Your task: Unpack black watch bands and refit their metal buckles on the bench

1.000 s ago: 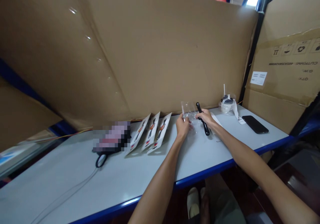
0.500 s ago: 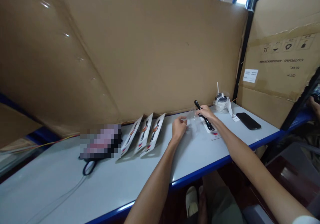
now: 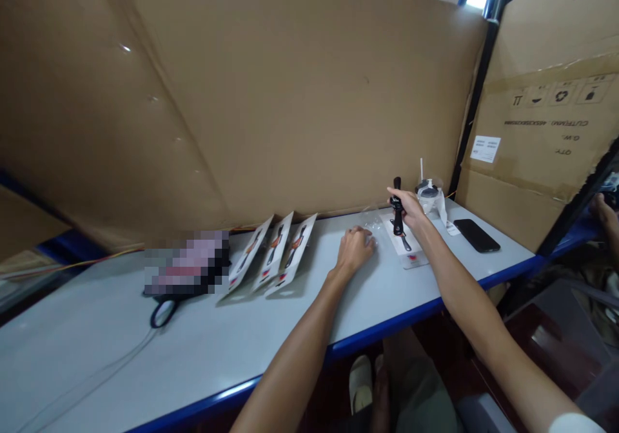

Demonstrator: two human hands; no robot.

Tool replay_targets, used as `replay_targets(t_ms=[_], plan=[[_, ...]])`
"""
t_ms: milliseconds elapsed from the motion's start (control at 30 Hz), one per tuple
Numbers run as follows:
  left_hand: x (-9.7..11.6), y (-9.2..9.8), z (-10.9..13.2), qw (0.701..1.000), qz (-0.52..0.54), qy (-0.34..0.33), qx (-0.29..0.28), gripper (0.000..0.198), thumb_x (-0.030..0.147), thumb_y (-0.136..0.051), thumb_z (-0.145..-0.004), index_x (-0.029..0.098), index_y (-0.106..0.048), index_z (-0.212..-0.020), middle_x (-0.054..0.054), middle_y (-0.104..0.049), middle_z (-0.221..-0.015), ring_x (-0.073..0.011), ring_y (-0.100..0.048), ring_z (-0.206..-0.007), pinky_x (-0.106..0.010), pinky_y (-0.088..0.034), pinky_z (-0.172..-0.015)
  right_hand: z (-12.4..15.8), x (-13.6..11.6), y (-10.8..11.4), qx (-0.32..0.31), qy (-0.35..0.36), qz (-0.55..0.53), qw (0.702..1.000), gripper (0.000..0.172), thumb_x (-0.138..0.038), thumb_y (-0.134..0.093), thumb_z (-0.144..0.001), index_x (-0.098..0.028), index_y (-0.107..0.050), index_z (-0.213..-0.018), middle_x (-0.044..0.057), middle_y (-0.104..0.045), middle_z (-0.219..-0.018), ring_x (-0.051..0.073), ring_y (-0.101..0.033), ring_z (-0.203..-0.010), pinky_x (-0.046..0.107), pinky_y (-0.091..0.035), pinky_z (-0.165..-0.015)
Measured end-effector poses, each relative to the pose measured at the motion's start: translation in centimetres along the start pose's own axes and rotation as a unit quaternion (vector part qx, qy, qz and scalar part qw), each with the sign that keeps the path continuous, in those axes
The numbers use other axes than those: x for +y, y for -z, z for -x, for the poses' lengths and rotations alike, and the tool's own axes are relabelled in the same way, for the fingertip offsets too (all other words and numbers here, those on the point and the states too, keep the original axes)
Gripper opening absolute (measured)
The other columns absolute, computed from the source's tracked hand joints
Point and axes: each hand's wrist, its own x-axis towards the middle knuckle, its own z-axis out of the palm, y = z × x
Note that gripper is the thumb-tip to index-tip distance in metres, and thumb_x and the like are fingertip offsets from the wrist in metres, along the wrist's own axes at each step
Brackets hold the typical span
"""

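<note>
Grey surface [image 3: 290, 317]: right hand [image 3: 411, 209] pinches a black strap [image 3: 397, 211] upright over the white card [image 3: 410, 252]. Left hand [image 3: 355, 251], half-curled, rests on the clear cover [image 3: 371, 217]; centring the strap seems key.

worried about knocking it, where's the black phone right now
In the head view the black phone lies flat at the right end of the table, just right of the lidded cup and the right hand.
</note>
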Motion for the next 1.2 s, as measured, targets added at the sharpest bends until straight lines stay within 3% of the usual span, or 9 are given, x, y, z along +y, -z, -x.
replay_targets(t_ms=[200,300,367,500,633,767,933,1100,1200], plan=[[0.9,-0.8,0.1,0.995,0.073,-0.043,-0.054,0.022,0.013,-0.070,-0.078,0.022,-0.079,-0.095,-0.012,-0.079,-0.105,-0.0315,-0.068,-0.114,-0.038,-0.048,-0.103,1.5,-0.4,-1.6,-0.054,-0.035,-0.038,0.997,0.024,-0.028,-0.066,-0.094,-0.018,-0.057,-0.075,0.001,-0.064,-0.058,0.009,-0.048,-0.046,0.019,-0.026,-0.040],[1.1,-0.5,-0.4,0.989,0.146,-0.036,-0.011,0.029,0.009,-0.068,-0.076,0.021,-0.078,-0.100,-0.011,-0.078,-0.112,-0.0309,-0.067,-0.117,-0.037,-0.050,-0.101,2.2,-0.3,-2.1,-0.104,-0.043,-0.048,0.993,0.018,-0.024,-0.064,-0.094,-0.017,-0.058,-0.078,0.002,-0.067,-0.062,0.009,-0.047,-0.046,0.020,-0.034,-0.044],[1.0,0.3,-0.9,0.978,0.204,0.012,0.035,0.030,0.011,-0.066,-0.077,0.018,-0.077,-0.104,-0.012,-0.078,-0.108,-0.0295,-0.069,-0.113,-0.037,-0.053,-0.097,2.6,-0.1,-2.5,-0.132,-0.048,-0.050,0.989,0.013,-0.018,-0.061,-0.093,-0.017,-0.058,-0.080,0.003,-0.069,-0.065,0.009,-0.048,-0.047,0.021,-0.038,-0.047],[0.6,2.1,-1.2,0.914,0.369,0.162,0.047,0.027,0.028,-0.056,-0.091,0.013,-0.069,-0.109,-0.012,-0.076,-0.087,-0.0228,-0.074,-0.080,-0.032,-0.057,-0.074,3.5,1.6,-3.9,-0.167,-0.043,-0.030,0.985,0.011,-0.021,-0.060,-0.093,-0.019,-0.057,-0.082,0.001,-0.069,-0.069,0.010,-0.050,-0.049,0.021,-0.040,-0.048],[0.8,2.8,-0.2,0.821,0.506,0.264,-0.032,0.032,0.042,-0.050,-0.099,0.014,-0.064,-0.095,-0.009,-0.071,-0.071,-0.0175,-0.068,-0.056,-0.029,-0.056,-0.059,4.5,4.1,-5.5,-0.169,-0.040,-0.009,0.985,0.018,-0.031,-0.068,-0.090,-0.021,-0.054,-0.083,-0.003,-0.065,-0.068,0.010,-0.049,-0.048,0.021,-0.040,-0.046],[0.6,3.8,1.4,0.781,0.525,0.327,-0.086,0.040,0.045,-0.042,-0.103,0.014,-0.064,-0.091,-0.007,-0.066,-0.064,-0.0150,-0.061,-0.048,-0.026,-0.053,-0.049,5.0,5.6,-6.3,-0.186,-0.044,0.008,0.982,0.016,-0.034,-0.066,-0.092,-0.022,-0.056,-0.087,-0.001,-0.068,-0.074,0.010,-0.052,-0.049,0.021,-0.041,-0.045],[-0.1,6.2,3.4,0.796,0.511,0.301,-0.123,0.041,0.050,-0.040,-0.103,0.016,-0.062,-0.102,-0.002,-0.060,-0.062,-0.0147,-0.056,-0.045,-0.025,-0.046,-0.043,5.5,6.5,-6.6,-0.223,-0.052,0.010,0.973,0.010,-0.030,-0.062,-0.094,-0.021,-0.059,-0.091,-0.001,-0.069,-0.076,0.012,-0.055,-0.053,0.022,-0.045,-0.045],[-0.2,7.0,5.4,0.819,0.483,0.278,-0.137,0.042,0.057,-0.045,-0.100,0.018,-0.055,-0.086,0.004,-0.048,-0.055,-0.0085,-0.038,-0.037,-0.021,-0.036,-0.038,6.3,7.2,-6.8,-0.295,-0.066,0.038,0.952,0.018,-0.034,-0.068,-0.091,-0.020,-0.059,-0.085,0.000,-0.066,-0.073,0.012,-0.060,-0.055,0.022,-0.050,-0.046],[-0.4,6.9,6.3,0.844,0.452,0.258,-0.128,0.035,0.052,-0.052,-0.097,0.020,-0.050,-0.084,0.005,-0.049,-0.054,-0.0086,-0.039,-0.037,-0.021,-0.033,-0.037,6.6,7.0,-6.7,-0.320,-0.066,0.064,0.943,0.017,-0.036,-0.067,-0.093,-0.019,-0.063,-0.091,0.002,-0.070,-0.077,0.013,-0.062,-0.053,0.022,-0.051,-0.045]])
